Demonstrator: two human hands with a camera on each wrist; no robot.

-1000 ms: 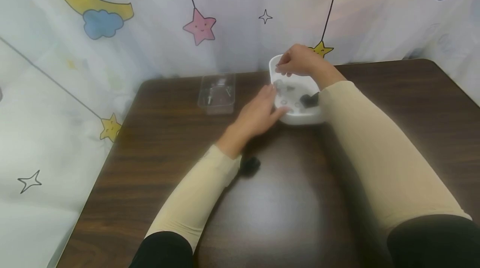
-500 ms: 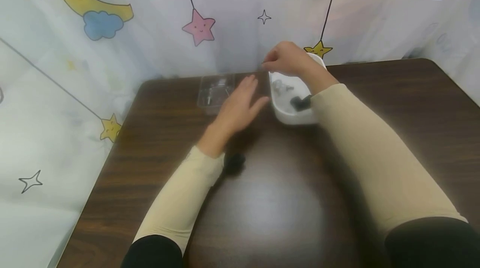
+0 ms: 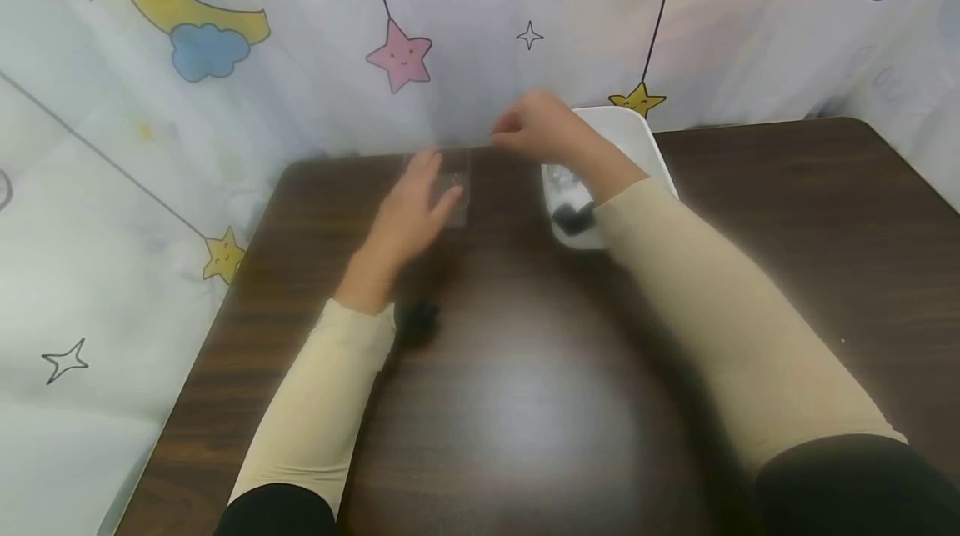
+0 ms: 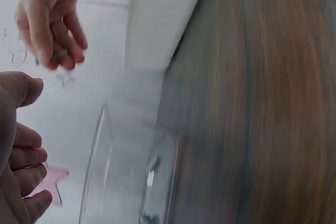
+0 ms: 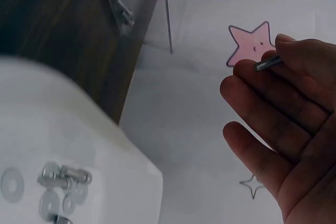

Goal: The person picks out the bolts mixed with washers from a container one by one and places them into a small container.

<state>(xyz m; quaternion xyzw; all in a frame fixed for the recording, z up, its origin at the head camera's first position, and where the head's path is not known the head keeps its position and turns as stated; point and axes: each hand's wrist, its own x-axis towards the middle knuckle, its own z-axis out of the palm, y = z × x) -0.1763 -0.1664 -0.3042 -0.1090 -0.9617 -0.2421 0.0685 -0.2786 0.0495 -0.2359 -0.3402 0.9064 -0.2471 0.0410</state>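
Note:
My right hand (image 3: 536, 127) is raised between the white tray (image 3: 630, 136) and the clear plastic box (image 3: 461, 215). It pinches a small threaded metal bolt (image 5: 269, 63) between thumb and forefinger, and the shank sticks out past the fingertips. The left hand (image 3: 405, 207), fingers extended and thumb apart, hovers at the clear box and covers much of it in the head view; nothing shows in its grasp. Several metal bolts (image 5: 124, 11) lie inside the clear box. In the white tray are more bolts (image 5: 73, 174) and flat washers (image 5: 12, 184).
Both containers stand near the back edge of the dark wooden table (image 3: 495, 369). Behind it hangs a white curtain (image 3: 472, 94) printed with stars, clouds and a moon. A dark wrist camera (image 3: 573, 219) on the right arm overlaps the tray in the head view.
Both hands have moved left. The right hand has left the tray with the bolt, while the left hand has gone from the tray's rim to the clear box.

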